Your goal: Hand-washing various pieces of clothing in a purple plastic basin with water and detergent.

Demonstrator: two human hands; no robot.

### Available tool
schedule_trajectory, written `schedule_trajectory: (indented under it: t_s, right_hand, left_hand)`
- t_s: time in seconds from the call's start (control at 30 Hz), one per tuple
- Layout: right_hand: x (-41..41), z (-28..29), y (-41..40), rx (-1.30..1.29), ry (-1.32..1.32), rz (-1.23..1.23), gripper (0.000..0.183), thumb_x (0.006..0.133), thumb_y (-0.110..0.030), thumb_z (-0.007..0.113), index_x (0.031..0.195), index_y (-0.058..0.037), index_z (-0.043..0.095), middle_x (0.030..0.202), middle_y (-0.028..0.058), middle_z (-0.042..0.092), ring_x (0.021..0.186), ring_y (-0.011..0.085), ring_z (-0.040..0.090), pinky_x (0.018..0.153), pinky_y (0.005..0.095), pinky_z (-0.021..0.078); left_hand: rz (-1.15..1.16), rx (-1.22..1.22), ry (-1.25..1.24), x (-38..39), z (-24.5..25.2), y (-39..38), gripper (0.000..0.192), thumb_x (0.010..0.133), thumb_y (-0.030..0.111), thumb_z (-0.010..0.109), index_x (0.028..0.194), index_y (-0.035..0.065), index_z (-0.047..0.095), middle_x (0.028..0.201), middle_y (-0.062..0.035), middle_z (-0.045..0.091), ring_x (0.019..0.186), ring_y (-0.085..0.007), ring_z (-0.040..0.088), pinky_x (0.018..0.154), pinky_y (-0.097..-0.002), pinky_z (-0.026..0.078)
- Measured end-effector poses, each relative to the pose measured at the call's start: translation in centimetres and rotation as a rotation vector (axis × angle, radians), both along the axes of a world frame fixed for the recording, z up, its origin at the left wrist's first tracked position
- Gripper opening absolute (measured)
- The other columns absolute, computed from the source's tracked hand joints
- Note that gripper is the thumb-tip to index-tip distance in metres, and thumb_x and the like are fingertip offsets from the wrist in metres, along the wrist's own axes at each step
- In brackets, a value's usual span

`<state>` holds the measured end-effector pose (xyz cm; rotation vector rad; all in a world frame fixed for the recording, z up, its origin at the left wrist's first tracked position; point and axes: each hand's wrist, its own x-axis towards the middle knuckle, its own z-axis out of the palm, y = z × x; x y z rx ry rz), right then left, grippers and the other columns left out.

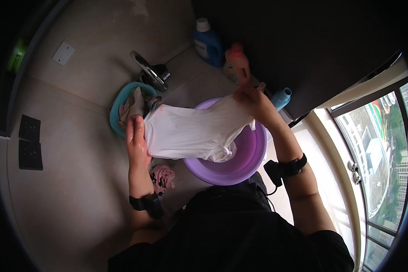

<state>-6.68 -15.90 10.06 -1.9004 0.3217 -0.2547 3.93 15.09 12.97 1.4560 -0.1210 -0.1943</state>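
Note:
A wet-looking white cloth garment (187, 131) is stretched between my two hands, above and to the left of the inside of a purple plastic basin (226, 179). My left hand (136, 136) holds the garment's left end, with the thumb up and the fingers partly behind the fabric. At its upper right end my right hand (253, 102) grips the cloth; those fingers are dark and blurred. A bunched lower part of the garment hangs into the basin. Behind my left hand stands a teal plastic basin (115, 117) with crumpled clothes in it.
A chrome faucet (149, 69) rises behind the teal basin. A crumpled pink cloth (163, 178) lies near my left forearm. Along the back stand a blue detergent bottle (207, 46), a pink bottle with a red cap (237, 64) and a light blue bottle (281, 98). A window is at right.

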Motion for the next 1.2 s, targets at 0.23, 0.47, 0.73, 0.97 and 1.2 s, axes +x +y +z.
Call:
schedule_trajectory:
  t_s: [0.23,0.47,0.73,0.97,1.2]
  right_hand:
    - [0.9,-0.2,3.9,-0.169,-0.167,0.217,0.034,0.097,-0.031,0.047,0.101,-0.0013,0.064,0.097,0.0179,0.064,0.098,0.0340,0.058,0.084,0.0388,0.0465]
    - [0.8,2.2,7.3,0.275,0.208,0.553,0.067,0.095,-0.060,0.033,0.115,-0.0011,0.061,0.103,0.0169,0.062,0.099,0.0268,0.057,0.091,0.0340,0.0428]
    - [0.7,5.4,5.4,0.263,-0.002,0.387,0.053,0.095,-0.047,0.048,0.111,0.0021,0.060,0.090,0.0130,0.063,0.086,0.0161,0.057,0.078,0.0281,0.0452]
    - [0.5,3.8,4.3,0.277,-0.039,0.399,0.050,0.096,-0.046,0.048,0.102,0.0015,0.063,0.079,0.0058,0.061,0.078,0.0129,0.054,0.072,0.0270,0.0445]
    - [-0.2,2.9,4.0,0.309,0.005,0.411,0.050,0.097,-0.046,0.046,0.099,0.0009,0.063,0.078,0.0026,0.058,0.076,0.0108,0.052,0.072,0.0259,0.0431]
  left_hand:
    - [-0.492,0.052,-0.130,-1.0,1.4,-1.6,0.019,0.097,0.025,0.052,0.090,0.0081,0.049,0.079,0.0072,0.036,0.071,-0.0018,0.029,0.064,-0.0177,0.023]
    - [-0.671,0.055,-0.148,-1.2,2.8,-2.7,0.022,0.094,0.027,0.056,0.087,0.0075,0.048,0.078,0.0063,0.040,0.071,-0.0025,0.033,0.063,-0.0179,0.026]
    - [-0.742,0.150,-0.027,-0.6,3.0,-2.2,0.032,0.088,0.031,0.067,0.099,0.0031,0.056,0.084,0.0016,0.059,0.071,-0.0016,0.048,0.062,-0.0184,0.036]
    - [-0.520,0.106,-0.118,-0.3,2.4,-3.0,0.022,0.090,0.024,0.064,0.091,0.0025,0.062,0.082,-0.0001,0.060,0.076,-0.0057,0.050,0.074,-0.0199,0.037]
    - [-0.424,-0.275,0.089,-1.7,0.7,-4.4,0.020,0.093,0.026,0.059,0.089,0.0067,0.060,0.077,0.0033,0.053,0.076,-0.0060,0.050,0.071,-0.0215,0.040]
